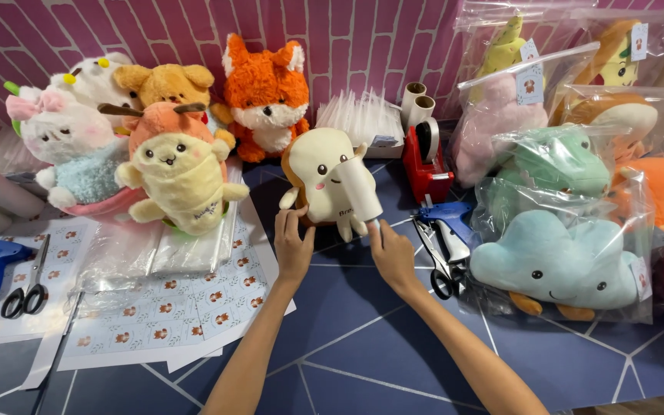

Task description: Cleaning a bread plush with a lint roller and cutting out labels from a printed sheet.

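At the middle of the blue desk [363, 338], the cream, toast-shaped plush toy [324, 180], judged light, soft and best gripped around its body, is steadied by the left hand [293, 246], while a white lint roller [361, 188] is clasped by the right hand [392, 255].

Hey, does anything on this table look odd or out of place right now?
Nothing looks spilled or damaged. The sticker sheets lie fanned askew under the clear bags. The right hand presses a lint roller on the toast plush, which the left hand steadies.
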